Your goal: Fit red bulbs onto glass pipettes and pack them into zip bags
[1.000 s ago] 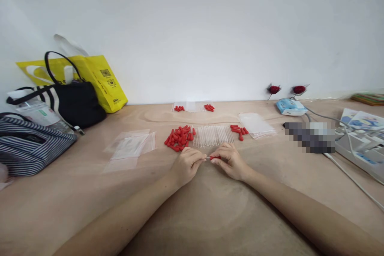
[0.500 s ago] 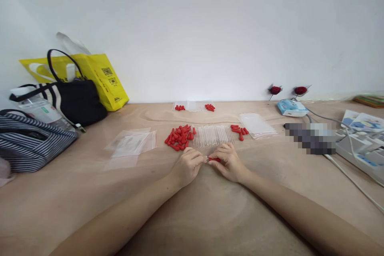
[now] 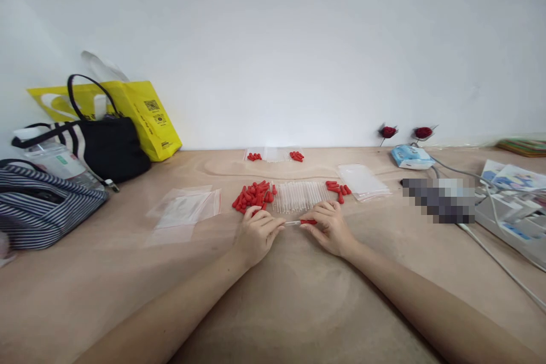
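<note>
A yellow flat-sided bag (image 3: 158, 131) stands behind a black fabric handbag (image 3: 115, 148) with pale stripes; two dark-red flowers (image 3: 388, 132) stand near a blue-and-white soft packet (image 3: 412, 157)

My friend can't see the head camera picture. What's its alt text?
Someone's left hand pinches a clear tube; the right hand holds a red bulb at its end. Beyond, a row of tubes lies between two groups of red bulbs on a table.

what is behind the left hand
Behind the left hand lies a pile of small red bulb-ended pieces. The fingers partly cover its near edge; whatever they hide there cannot be seen.
</note>
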`<state>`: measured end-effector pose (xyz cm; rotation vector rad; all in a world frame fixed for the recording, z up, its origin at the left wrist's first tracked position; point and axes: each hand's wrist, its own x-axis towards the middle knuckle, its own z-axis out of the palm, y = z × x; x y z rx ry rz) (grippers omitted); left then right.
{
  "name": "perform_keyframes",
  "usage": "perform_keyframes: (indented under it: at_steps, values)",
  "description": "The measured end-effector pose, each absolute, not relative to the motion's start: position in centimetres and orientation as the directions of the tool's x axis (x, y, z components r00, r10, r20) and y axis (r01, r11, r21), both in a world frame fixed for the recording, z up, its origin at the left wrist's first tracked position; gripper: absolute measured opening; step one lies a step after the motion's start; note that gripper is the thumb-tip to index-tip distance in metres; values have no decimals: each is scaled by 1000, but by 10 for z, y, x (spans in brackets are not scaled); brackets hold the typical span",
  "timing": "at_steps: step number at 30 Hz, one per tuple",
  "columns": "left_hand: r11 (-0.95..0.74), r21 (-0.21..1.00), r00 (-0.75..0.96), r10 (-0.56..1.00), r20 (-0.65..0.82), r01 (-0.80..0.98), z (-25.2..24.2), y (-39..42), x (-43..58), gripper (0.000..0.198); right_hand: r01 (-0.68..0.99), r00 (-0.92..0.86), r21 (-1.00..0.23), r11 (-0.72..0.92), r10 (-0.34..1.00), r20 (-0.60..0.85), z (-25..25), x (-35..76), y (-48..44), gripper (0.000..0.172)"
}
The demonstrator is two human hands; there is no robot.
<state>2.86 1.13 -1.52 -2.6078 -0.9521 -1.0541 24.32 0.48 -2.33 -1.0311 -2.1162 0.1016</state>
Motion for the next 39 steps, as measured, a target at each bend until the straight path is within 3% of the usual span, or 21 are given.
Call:
perform_keyframes:
  at_steps: [11,39]
  values:
    - [-794,76,567,493,660,603,-16,8,28,13,628,-453,-317,711,665,594,-23,237,-1,14]
    - [-803,93,594,508,624,589,-20,8,28,17,587,-520,-304,750,638,568,-22,237,2,16]
